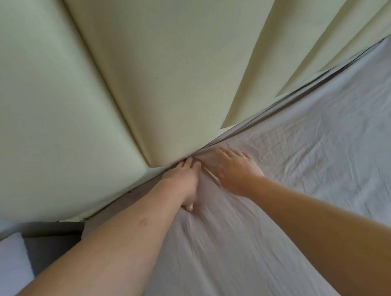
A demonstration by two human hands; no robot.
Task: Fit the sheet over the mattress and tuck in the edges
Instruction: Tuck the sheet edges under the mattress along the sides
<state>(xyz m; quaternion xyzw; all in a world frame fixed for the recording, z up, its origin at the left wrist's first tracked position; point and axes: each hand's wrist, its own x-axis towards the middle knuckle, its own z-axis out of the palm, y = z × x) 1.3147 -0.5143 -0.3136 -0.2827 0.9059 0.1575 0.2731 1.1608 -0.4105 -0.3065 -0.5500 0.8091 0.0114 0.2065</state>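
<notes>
Pale padded headboard (72, 98) stood behind the bed. Grey sheet (305, 164) lay wrinkled over the mattress, its edge bunched at the headboard seam. My right hand (234, 168) pressed flat, fingers spread, grasping nothing. My left hand (182, 178) pushed sheet into the seam; grip indeterminate.

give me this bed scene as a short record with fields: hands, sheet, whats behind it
left hand: fingertips pushed into the gap where the sheet meets the padded headboard
right hand: flat, palm down, fingers spread on the sheet beside the gap
sheet: pale grey, wrinkled, spread over the mattress, bunched in folds between the hands
padded headboard: cream panels with a vertical seam, upright against the bed edge
tuck status: in progress at this edge
</notes>
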